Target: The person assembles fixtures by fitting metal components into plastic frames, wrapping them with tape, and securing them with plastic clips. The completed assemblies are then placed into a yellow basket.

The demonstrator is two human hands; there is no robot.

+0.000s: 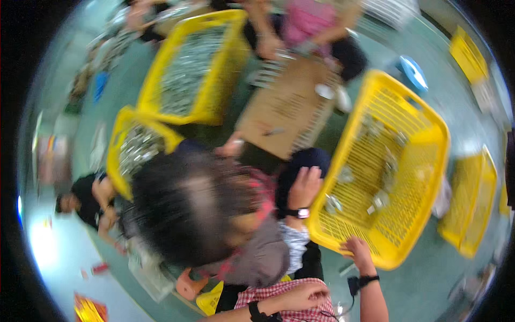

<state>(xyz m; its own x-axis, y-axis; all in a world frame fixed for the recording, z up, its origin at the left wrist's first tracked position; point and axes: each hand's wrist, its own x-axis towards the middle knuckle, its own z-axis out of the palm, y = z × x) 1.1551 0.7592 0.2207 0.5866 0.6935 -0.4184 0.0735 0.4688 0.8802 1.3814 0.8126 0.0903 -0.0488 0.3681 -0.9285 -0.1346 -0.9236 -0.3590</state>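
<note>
My right hand, with a black band at the wrist, grips the near rim of a large yellow plastic basket. A few small clear or shiny pieces lie scattered inside it, too blurred to name. My left hand rests low over the red checked cloth at my lap, its fingers loosely curled. Nothing shows in it. Close on my left, a person with dark hair bends forward. Another hand with a watch lies near the basket's left side.
Beyond stands a sheet of brown cardboard with strips of parts along its edges. A person in pink works behind it. Yellow baskets full of shiny pieces stand at the far left. More yellow baskets stand at the right.
</note>
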